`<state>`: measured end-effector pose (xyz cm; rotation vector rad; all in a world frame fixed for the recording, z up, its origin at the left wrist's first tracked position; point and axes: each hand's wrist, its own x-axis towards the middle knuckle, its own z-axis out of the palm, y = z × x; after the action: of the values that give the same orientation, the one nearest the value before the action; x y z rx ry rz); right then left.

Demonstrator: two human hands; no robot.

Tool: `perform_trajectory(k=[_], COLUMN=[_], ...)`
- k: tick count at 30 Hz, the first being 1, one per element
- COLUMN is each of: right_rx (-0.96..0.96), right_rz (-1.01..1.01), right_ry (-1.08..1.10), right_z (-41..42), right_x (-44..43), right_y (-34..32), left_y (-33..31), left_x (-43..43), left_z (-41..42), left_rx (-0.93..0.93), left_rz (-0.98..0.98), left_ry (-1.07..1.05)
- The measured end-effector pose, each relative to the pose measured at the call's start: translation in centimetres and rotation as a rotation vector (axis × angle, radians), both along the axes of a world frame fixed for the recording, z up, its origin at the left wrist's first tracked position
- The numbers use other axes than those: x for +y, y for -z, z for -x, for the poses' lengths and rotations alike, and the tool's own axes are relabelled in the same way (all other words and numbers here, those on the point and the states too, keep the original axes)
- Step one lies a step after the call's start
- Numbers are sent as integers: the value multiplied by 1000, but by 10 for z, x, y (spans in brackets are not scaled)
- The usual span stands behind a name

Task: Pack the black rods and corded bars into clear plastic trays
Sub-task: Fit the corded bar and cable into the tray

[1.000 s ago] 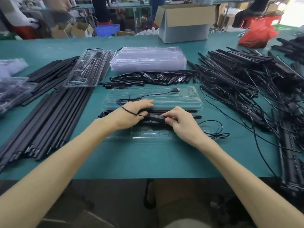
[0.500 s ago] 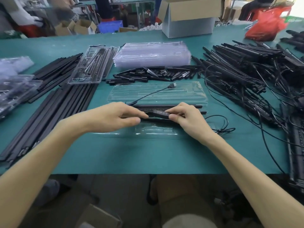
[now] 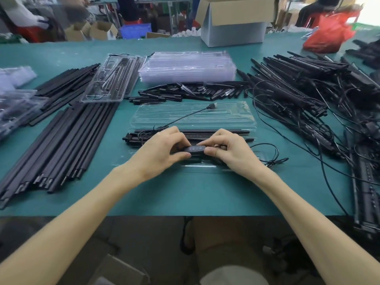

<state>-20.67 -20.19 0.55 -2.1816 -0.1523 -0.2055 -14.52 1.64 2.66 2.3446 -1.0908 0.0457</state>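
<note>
- Clear plastic makes the open tray [image 3: 205, 118] hard for me to read. Its near edge is only a glint below the wrists, and I cannot tell which grooves the black rods [image 3: 226, 132] lie in.
- Both hands cover the middle of those rods, and the cord [image 3: 185, 118] vanishes under the left hand [image 3: 162, 149].
- Right of the tray, the corded bars [image 3: 308, 95] lie in a tangle that runs off my frame. I can hardly separate single bars.
- Left of the tray, a bundle of long black rods [image 3: 61, 145] is cut off at the frame's edge. The clear bags [image 3: 14, 103] beyond it are blurred.
- Everything sits on a green counter [image 3: 185, 192].
- Just behind the tray lie short black pieces [image 3: 195, 90], and behind those is a stack of empty trays [image 3: 187, 66].
- A filled tray [image 3: 112, 79] rests behind and to the left of the open tray.
- Well behind the tray stand a cardboard box [image 3: 234, 21] and a red bag [image 3: 329, 36]. The room past them is too smeared for detail.
- The left fingers [image 3: 181, 155] are curled and pinch the left end of a small black controller [image 3: 194, 149] over the tray's near half.
- The right hand [image 3: 228, 151] pinches the controller's other end between thumb and curled fingers [image 3: 211, 150].
- A USB plug [image 3: 212, 105] on the cord's end rests at the tray's far edge.
</note>
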Motion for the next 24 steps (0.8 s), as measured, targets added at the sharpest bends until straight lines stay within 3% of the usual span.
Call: perform_trajectory(k=[8,14,24], right_rx=[-19,-89,-88], right_rz=[-51,155,158], right_ry=[8,-12,14], right_z=[1,4,5], right_x=[4,11,15], right_y=[-2,0,2], left_y=[-7,-12,-11], left_x=[10,13,13], left_z=[-5,-10,-16], left_rx=[126,169,210], left_rz=[-55,-92,-138], left_ry=[14,-8,-7])
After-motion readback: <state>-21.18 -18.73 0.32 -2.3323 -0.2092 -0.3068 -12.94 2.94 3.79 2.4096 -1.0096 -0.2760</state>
